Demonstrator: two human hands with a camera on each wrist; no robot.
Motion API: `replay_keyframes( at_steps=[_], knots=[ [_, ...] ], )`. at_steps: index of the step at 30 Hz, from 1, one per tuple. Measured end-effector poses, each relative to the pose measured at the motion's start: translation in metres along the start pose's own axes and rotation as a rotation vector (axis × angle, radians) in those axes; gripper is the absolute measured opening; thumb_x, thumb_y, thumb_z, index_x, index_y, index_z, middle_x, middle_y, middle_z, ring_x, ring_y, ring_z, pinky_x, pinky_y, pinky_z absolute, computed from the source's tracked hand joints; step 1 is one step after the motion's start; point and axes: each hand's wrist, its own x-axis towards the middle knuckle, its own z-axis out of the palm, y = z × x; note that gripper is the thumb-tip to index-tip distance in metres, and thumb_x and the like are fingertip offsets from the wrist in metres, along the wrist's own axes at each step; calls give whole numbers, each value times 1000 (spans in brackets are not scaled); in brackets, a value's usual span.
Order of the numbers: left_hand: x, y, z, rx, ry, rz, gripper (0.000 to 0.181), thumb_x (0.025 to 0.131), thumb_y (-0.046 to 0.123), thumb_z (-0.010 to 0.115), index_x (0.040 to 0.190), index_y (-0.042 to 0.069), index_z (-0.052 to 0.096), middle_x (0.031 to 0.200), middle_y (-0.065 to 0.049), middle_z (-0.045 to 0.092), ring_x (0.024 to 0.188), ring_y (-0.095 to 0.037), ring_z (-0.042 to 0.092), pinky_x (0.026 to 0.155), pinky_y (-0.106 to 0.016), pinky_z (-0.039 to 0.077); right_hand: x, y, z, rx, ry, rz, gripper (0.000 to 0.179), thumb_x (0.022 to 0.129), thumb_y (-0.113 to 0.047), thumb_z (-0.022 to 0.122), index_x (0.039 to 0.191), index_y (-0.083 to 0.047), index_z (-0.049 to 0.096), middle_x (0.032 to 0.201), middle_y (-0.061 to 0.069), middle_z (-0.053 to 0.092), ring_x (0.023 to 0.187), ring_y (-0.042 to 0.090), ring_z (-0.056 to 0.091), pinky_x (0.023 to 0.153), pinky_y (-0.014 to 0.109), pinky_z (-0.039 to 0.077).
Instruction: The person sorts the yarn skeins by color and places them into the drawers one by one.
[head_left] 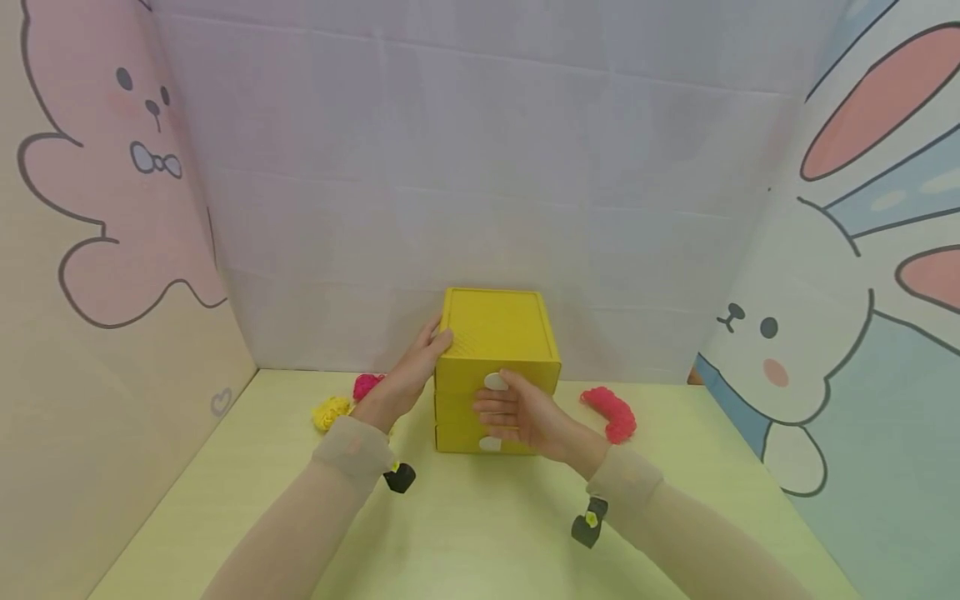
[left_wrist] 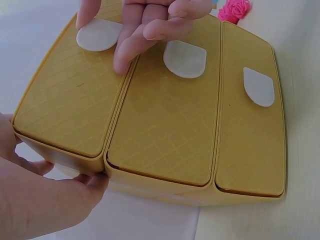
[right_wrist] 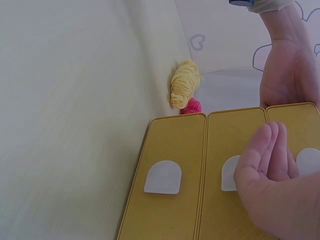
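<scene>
Three tabs (left_wrist: 184,59), one box (head_left: 495,323) — left hand (head_left: 407,375): fingers gripping box — right hand (head_left: 537,419): fingers loosely extended, thumb on top tab

Head view's pretty bright, light's soft and even, kinda hazy, with a lilac tint over the back wall (head_left: 480,167) up top and a warmer yellow cast lower down. Just faint, soft-edged shadows on the table (head_left: 465,533), lower centre. Both wrist views are duller, and the yellow box (head_left: 495,325) goes mustard. Left wrist bows its edge at far right. Right wrist's left half looks greyish and mushy.
</scene>
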Motion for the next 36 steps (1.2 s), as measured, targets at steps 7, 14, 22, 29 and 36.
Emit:
replay_keyframes(
  at_steps=[7, 14, 22, 29, 36],
  knots=[
    [3, -3, -1, -2, 4, -2, 69, 115, 43, 42, 172, 27, 6, 178, -5, 10, 163, -32, 10, 131, -59, 8, 0, 2, -1, -17, 3, -6, 78, 111, -60, 37, 152, 5, 50, 154, 21, 57, 140, 41, 54, 109, 37, 53],
    [-1, -1, 0, 5, 2, -10, 69, 115, 44, 42, 172, 28, 7, 177, -6, 12, 163, -33, 11, 131, -60, 8, -4, 2, -5, -48, -29, 8, 78, 111, -62, 36, 154, 2, 50, 153, 21, 56, 138, 44, 54, 105, 35, 55],
    [0, 0, 0, 10, 12, -21, 69, 115, 45, 42, 172, 29, 8, 178, -2, 11, 163, -31, 10, 131, -60, 9, -16, 3, -16, -94, -58, 0, 72, 110, -58, 45, 154, -1, 51, 153, 21, 57, 139, 45, 55, 116, 47, 48],
    [0, -1, 0, 18, 4, -28, 71, 115, 46, 42, 172, 29, 5, 178, -6, 10, 163, -33, 12, 130, -62, 9, -24, 12, -24, -116, -70, 7, 62, 114, -46, 42, 148, 4, 53, 151, 24, 58, 119, 30, 69, 117, 52, 46],
    [1, -1, 2, 4, 1, -18, 70, 115, 45, 42, 172, 30, 6, 177, -6, 11, 163, -33, 13, 131, -60, 9, -26, 23, -28, -135, -72, 30, 63, 113, -47, 42, 152, 3, 50, 151, 28, 56, 124, 36, 64, 115, 51, 48]
  ],
)
